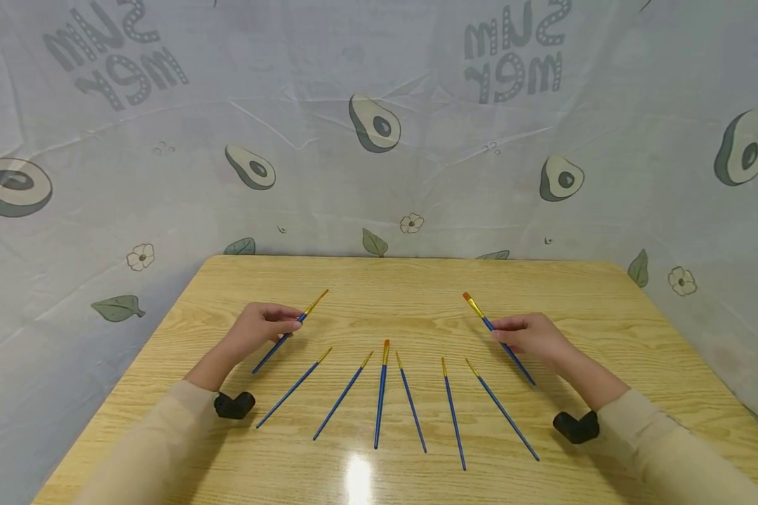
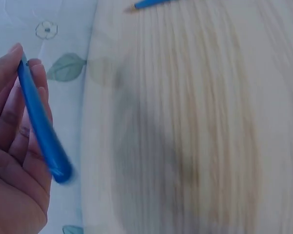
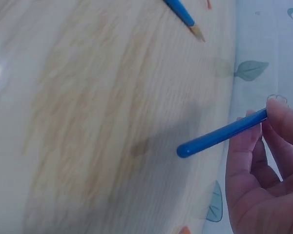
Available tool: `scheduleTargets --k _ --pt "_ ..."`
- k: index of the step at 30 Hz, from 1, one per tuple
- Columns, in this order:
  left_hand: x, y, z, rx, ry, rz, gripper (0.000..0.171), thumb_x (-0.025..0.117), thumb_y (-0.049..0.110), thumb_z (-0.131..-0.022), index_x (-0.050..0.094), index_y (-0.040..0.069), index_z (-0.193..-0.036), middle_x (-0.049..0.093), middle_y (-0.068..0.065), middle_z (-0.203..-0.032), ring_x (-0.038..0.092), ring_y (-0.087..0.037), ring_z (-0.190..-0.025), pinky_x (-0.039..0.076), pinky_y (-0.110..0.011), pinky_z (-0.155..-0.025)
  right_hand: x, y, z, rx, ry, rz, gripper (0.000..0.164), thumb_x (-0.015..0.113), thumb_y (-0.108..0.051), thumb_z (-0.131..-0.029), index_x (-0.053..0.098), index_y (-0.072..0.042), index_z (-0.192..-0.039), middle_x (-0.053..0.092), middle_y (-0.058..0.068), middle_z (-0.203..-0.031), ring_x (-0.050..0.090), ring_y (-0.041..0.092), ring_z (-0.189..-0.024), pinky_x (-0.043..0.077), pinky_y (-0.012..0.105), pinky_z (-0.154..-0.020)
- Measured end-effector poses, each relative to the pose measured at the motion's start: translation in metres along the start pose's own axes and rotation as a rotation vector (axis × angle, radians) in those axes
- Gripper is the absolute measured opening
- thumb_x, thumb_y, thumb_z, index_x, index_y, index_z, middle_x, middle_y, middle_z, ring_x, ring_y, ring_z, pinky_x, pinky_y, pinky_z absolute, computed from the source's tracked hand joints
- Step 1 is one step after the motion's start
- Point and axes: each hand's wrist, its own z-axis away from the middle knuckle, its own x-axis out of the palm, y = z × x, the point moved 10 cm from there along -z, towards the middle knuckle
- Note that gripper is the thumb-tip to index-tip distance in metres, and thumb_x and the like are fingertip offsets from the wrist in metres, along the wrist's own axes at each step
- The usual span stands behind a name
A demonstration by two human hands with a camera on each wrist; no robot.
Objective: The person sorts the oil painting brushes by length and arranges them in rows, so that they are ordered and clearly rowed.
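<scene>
My left hand (image 1: 268,328) pinches a thin paintbrush (image 1: 271,356) between thumb and fingers, its bristles pointing away to the upper right. In the left wrist view the blue handle (image 2: 41,122) juts out past the palm. On the other side my right hand (image 1: 530,335) pinches a wider paintbrush (image 1: 518,362) with a flat orange tip and gold ferrule, angled up to the left. Its rounded handle end (image 3: 205,141) shows in the right wrist view. Between the hands, several blue paintbrushes lie fanned out, among them a flat-tipped paintbrush (image 1: 382,393) in the middle.
The brushes lie on a light wooden table (image 1: 391,287) with a bright glare spot near its front. Behind it hangs a pale curtain (image 1: 316,203) printed with avocados and leaves. Black wrist devices (image 1: 234,405) sit at both sleeves.
</scene>
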Motion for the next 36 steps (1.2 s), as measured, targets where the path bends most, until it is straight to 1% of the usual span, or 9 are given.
scheduleTargets --k 4,8,15,20,23,28,31,34,36 --pt "0.009 0.011 -0.005 0.01 0.01 0.049 0.036 0.074 0.025 -0.089 0.07 0.005 -0.119 0.071 -0.013 -0.098 0.065 -0.025 -0.084 0.055 -0.036 -0.065 0.003 -0.006 -0.003 0.004 -0.002 -0.012 0.045 0.063 -0.022 -0.097 0.056 0.005 -0.132 0.061 0.02 -0.122 0.06 0.031 -0.107 0.052 0.043 -0.088" --pt "0.02 0.024 -0.012 0.034 0.001 0.107 0.035 0.073 0.02 -0.09 0.069 0.003 -0.12 0.071 -0.018 -0.099 0.067 -0.028 -0.084 0.055 -0.036 -0.063 0.007 -0.015 -0.006 0.0 0.0 -0.038 0.047 0.063 -0.023 -0.097 0.055 0.006 -0.132 0.061 0.021 -0.123 0.06 0.032 -0.11 0.05 0.045 -0.092" --pt "0.042 0.039 -0.024 0.047 -0.038 0.156 0.035 0.072 0.02 -0.09 0.069 0.001 -0.119 0.069 -0.02 -0.102 0.066 -0.034 -0.089 0.056 -0.035 -0.065 0.016 -0.028 -0.019 -0.021 -0.007 -0.11 0.046 0.062 -0.021 -0.098 0.054 0.008 -0.133 0.06 0.021 -0.124 0.059 0.031 -0.113 0.048 0.046 -0.094" --pt "0.057 0.047 -0.035 0.049 -0.069 0.159 0.037 0.072 0.02 -0.09 0.068 0.001 -0.121 0.07 -0.017 -0.104 0.067 -0.03 -0.091 0.056 -0.035 -0.069 0.024 -0.035 -0.029 -0.026 -0.004 -0.162 0.045 0.063 -0.019 -0.097 0.054 0.007 -0.133 0.06 0.02 -0.122 0.06 0.028 -0.11 0.049 0.045 -0.094" --pt "0.064 0.052 -0.043 0.045 -0.081 0.176 0.038 0.072 0.017 -0.09 0.067 0.004 -0.124 0.068 -0.017 -0.112 0.067 -0.026 -0.094 0.057 -0.036 -0.074 0.03 -0.04 -0.036 -0.018 0.005 -0.18 0.044 0.063 -0.018 -0.097 0.054 0.006 -0.132 0.06 0.019 -0.122 0.061 0.027 -0.109 0.049 0.045 -0.093" --pt "0.074 0.057 -0.057 0.03 -0.095 0.24 0.041 0.069 0.009 -0.092 0.061 0.006 -0.132 0.06 -0.019 -0.127 0.064 -0.029 -0.104 0.055 -0.036 -0.082 0.04 -0.048 -0.049 0.011 -0.002 -0.244 0.043 0.063 -0.015 -0.097 0.053 0.005 -0.134 0.058 0.02 -0.125 0.061 0.026 -0.109 0.049 0.043 -0.094" --pt "0.08 0.057 -0.065 0.011 -0.071 0.279 0.043 0.069 0.005 -0.091 0.061 0.005 -0.132 0.06 -0.021 -0.127 0.064 -0.028 -0.104 0.054 -0.038 -0.085 0.045 -0.051 -0.059 0.027 0.0 -0.3 0.043 0.062 -0.014 -0.097 0.053 0.005 -0.134 0.057 0.02 -0.126 0.062 0.023 -0.105 0.048 0.042 -0.095" --pt "0.083 0.056 -0.074 -0.015 -0.009 0.317 0.042 0.071 0.003 -0.088 0.063 0.004 -0.129 0.063 -0.022 -0.12 0.066 -0.025 -0.099 0.054 -0.039 -0.085 0.048 -0.053 -0.068 0.03 0.004 -0.34 0.042 0.062 -0.012 -0.097 0.053 0.006 -0.134 0.057 0.021 -0.126 0.062 0.02 -0.1 0.049 0.041 -0.095" --pt "0.084 0.055 -0.079 -0.032 0.036 0.345 0.041 0.073 0.002 -0.087 0.064 0.003 -0.127 0.064 -0.02 -0.114 0.067 -0.025 -0.095 0.054 -0.04 -0.085 0.051 -0.056 -0.073 0.029 0.004 -0.364 0.042 0.062 -0.011 -0.097 0.053 0.006 -0.133 0.057 0.022 -0.128 0.062 0.02 -0.101 0.049 0.039 -0.094"
